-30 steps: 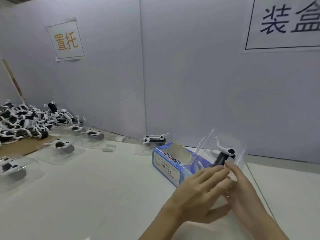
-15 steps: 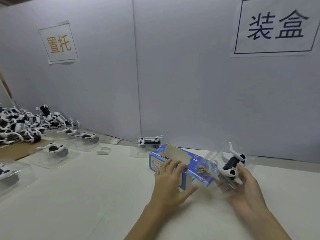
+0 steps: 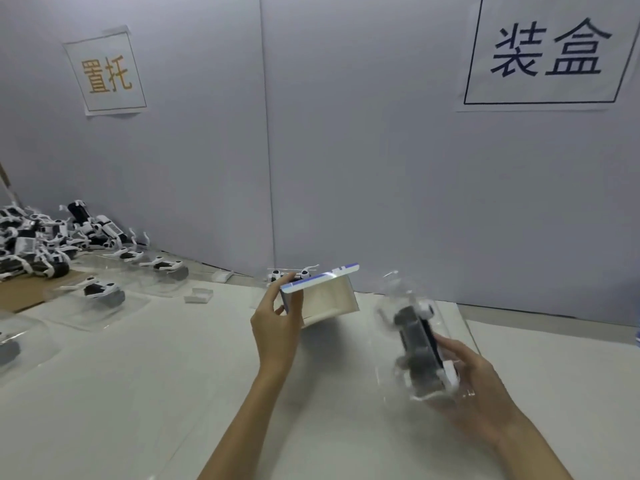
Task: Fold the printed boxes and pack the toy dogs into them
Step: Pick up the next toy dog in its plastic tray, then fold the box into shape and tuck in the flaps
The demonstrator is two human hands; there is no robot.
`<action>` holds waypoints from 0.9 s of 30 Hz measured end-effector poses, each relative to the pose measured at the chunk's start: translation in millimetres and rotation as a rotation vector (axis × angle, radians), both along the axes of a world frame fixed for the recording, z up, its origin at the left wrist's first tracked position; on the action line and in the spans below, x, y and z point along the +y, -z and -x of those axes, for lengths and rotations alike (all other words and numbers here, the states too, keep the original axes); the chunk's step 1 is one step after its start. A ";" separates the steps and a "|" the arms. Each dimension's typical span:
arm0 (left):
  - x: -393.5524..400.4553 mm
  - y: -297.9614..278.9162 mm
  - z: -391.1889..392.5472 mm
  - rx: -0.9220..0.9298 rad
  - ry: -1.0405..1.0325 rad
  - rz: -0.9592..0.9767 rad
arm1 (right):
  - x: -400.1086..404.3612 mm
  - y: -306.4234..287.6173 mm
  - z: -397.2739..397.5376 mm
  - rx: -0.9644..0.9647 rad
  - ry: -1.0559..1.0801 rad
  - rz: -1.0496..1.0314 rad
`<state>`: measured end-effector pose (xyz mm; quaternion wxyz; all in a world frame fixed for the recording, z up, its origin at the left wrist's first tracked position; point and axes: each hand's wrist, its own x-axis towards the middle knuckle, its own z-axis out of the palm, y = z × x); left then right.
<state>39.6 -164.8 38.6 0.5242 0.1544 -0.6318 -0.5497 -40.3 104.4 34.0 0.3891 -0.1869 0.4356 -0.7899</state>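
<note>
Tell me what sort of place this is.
Likely a toy packing line workstation: a pile of toy dogs, more dogs in clear trays, and paper station signs on the partition wall.

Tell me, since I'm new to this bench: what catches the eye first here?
The left hand holds the box above the table, open end facing the camera. Right of it, the right hand grips a toy dog in its clear tray. Far left sits a pile of dogs.

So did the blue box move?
Yes. The left hand lifted the blue box off the white table, tipping its open end toward the camera.
</note>
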 end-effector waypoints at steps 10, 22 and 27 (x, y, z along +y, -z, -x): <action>5.0 2.2 -12.4 -0.190 0.187 0.376 | -24.3 -17.0 -15.3 0.344 -0.265 -0.240; 3.2 11.2 -21.2 -0.294 0.134 0.706 | -12.0 -6.9 0.4 0.364 0.104 -0.296; 17.2 16.1 -16.5 -0.206 0.068 0.753 | -22.0 -5.9 -7.2 0.357 0.224 -0.363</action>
